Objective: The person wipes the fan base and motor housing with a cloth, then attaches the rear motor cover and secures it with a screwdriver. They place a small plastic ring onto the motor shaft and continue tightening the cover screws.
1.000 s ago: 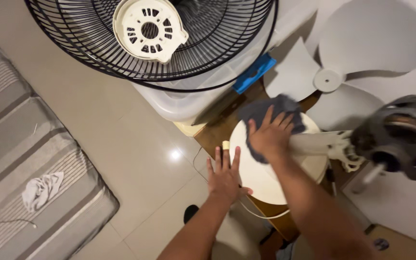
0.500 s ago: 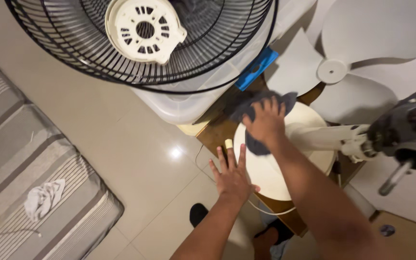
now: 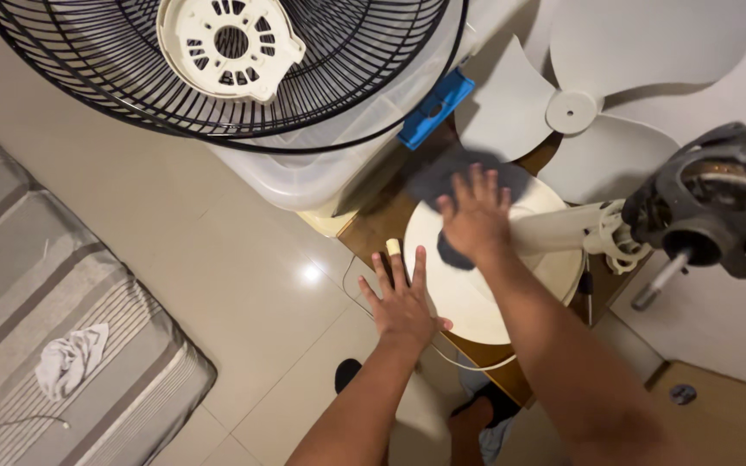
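So the person's right hand [image 3: 475, 220] is pressed flat on a dark grey rag [image 3: 464, 177], fingers spread wide and laid over it rather than curled around it. The rag sits on the far edge of the round cream fan base [image 3: 485, 293], part of it bunched out past the fingertips and a bit poking out under the palm. The left hand [image 3: 403, 302] is flat too, fingers open and splayed, resting on the near-left rim of the base, holding nothing. The base stands on a small wooden table [image 3: 382, 233].

The fan's pole runs off to the right from the base to the bare motor [image 3: 718, 211], its shaft sticking out. Behind the table, the grey fan blade [image 3: 572, 112] lies flat. The black wire guard [image 3: 218, 69] with its cream centre plate rests on a clear plastic tub [image 3: 304, 177] with a blue latch [image 3: 434, 110]. A white cloth [image 3: 69, 358] lies on the striped mattress [image 3: 36, 285] at left.
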